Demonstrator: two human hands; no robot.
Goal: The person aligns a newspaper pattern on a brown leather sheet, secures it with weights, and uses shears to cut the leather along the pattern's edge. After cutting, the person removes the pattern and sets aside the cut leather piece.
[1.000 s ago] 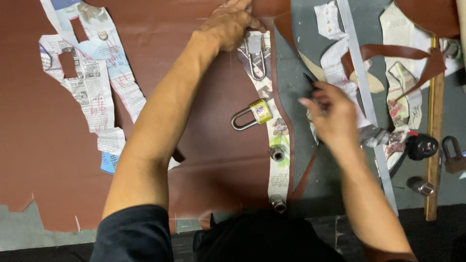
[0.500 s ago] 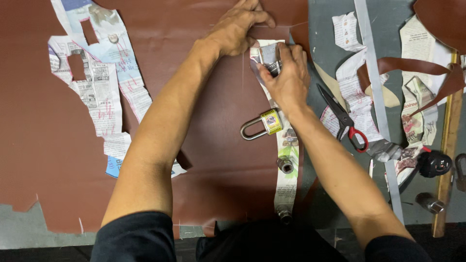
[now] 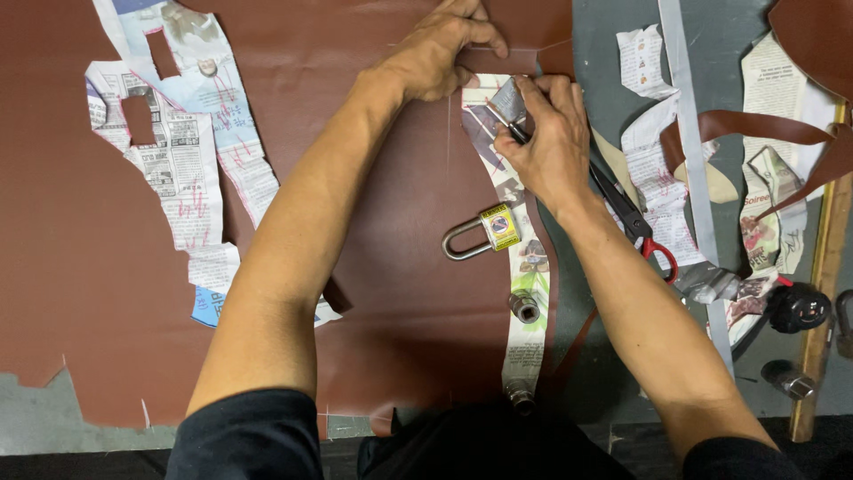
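Observation:
A brown leather sheet (image 3: 391, 302) covers the table. A long narrow newspaper pattern strip (image 3: 526, 267) lies on its right part. My left hand (image 3: 440, 49) presses flat on the leather by the strip's top end. My right hand (image 3: 551, 142) is closed on a thin dark pen-like tool (image 3: 519, 134), its tip on the top of the strip next to a small silver metal piece (image 3: 508, 98). A yellow-bodied padlock (image 3: 484, 233) and two small metal sockets (image 3: 524, 307) (image 3: 522, 396) rest on the strip as weights.
Scissors with red handles (image 3: 635, 222) lie just right of my right forearm. A large cut newspaper pattern (image 3: 187, 160) lies on the leather at left. At right are paper scraps, leather strips, a metal ruler (image 3: 693, 160), a wooden stick (image 3: 822, 267) and a black round object (image 3: 797, 307).
My right hand has left the scissors area at right and moved up to the top of the strip, now holding the thin tool there. My left hand stays pressed near the strip's top.

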